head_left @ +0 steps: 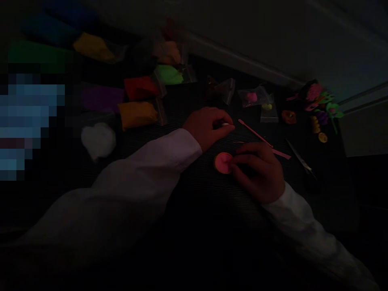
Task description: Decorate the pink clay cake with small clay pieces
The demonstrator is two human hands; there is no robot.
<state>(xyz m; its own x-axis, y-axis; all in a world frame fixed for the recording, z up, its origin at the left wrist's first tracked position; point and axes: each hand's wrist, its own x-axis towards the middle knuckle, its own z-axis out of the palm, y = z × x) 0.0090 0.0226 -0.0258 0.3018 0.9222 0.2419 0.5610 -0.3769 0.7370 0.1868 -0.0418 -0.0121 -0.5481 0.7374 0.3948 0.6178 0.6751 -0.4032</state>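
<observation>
round pink disc with orange rim (223, 163) lies on dark ridged table (197, 182), at fingertips of right hand (259, 171), nearer wearer than left hand (206, 126). small white piece (224, 124) sits in left fingertips. thin pink stick tool (254, 132) lies behind right hand, metal-bladed scissors (299, 154) right of both. plump orange plastic packet (138, 114) before flat red plastic packet (140, 88), both left of left hand; white rounded lump (99, 140) further left.

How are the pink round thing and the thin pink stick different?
The pink round thing is a disc shape; the thin pink stick is long and straight. The pink round thing has a yellow-orange rim; the thin pink stick shows none. Both look pink.
</observation>
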